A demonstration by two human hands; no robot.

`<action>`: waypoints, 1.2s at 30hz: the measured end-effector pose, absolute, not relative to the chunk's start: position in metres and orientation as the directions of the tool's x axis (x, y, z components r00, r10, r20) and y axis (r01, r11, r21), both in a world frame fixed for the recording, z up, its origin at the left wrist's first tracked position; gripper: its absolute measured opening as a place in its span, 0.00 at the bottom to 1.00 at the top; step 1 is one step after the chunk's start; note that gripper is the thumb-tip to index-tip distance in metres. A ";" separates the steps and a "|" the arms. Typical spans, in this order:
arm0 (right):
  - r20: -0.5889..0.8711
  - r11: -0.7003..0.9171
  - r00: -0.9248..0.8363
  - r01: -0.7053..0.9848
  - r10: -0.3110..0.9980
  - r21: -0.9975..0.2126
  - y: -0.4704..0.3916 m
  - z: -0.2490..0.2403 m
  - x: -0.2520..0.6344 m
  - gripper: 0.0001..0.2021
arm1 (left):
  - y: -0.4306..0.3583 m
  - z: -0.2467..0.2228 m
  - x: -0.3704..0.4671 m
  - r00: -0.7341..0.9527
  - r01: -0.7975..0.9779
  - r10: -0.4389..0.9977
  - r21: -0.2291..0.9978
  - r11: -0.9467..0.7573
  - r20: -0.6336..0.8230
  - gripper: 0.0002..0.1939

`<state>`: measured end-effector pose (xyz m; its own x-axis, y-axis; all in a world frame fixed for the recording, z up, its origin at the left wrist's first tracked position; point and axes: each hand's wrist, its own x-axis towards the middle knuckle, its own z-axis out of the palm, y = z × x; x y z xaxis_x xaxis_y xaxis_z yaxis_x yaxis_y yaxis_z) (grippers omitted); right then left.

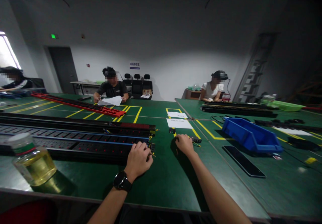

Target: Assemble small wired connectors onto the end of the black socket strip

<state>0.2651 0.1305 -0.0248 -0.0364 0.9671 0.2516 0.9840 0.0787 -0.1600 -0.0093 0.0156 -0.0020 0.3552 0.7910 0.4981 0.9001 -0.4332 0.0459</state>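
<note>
My left hand (139, 159), with a black watch (122, 181) on its wrist, is closed at the right end of a long black strip with red-dotted sockets (100, 150). Thin wires (151, 138) stick out of the strip ends beside its fingers, and a short wire-like tip shows by the thumb; what the fingers grip is hidden. My right hand (185, 144) is curled closed above the green table, its fingertips turned down and whatever they may hold hidden. Just right of it lies a small black part with yellow wire (196, 140); beyond it is a small black block (172, 130).
At left stands a bottle of yellow liquid (34, 163). A blue bin (251, 135) and a tablet-like dark device (243, 161) lie at right. White paper sheets (179, 123) and a red slotted rail (80, 104) are farther back. Several people sit around the tables.
</note>
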 end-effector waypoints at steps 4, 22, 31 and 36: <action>0.234 0.296 -0.231 0.907 0.944 -0.298 0.130 -0.018 0.269 0.18 | 0.015 -0.002 -0.009 0.358 0.899 0.789 0.045 -0.436 0.500 0.06; 0.052 0.019 0.001 0.919 0.999 -0.395 0.130 -0.015 0.276 0.22 | 0.017 -0.003 -0.010 0.357 0.900 0.785 0.039 -0.434 0.506 0.06; 0.051 0.071 -0.054 0.891 0.997 -0.449 0.140 -0.029 0.281 0.29 | 0.016 -0.003 -0.009 0.362 0.897 0.779 0.035 -0.440 0.511 0.06; 0.075 0.165 -0.147 0.900 0.986 -0.403 0.136 -0.032 0.280 0.29 | 0.016 -0.002 -0.010 0.368 0.894 0.778 0.034 -0.446 0.510 0.06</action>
<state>0.2798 0.1363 -0.0318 -0.1471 0.9863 0.0750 0.9002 0.1649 -0.4030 -0.0097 0.0157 -0.0022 0.3683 0.7777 0.5095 0.8944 -0.4459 0.0342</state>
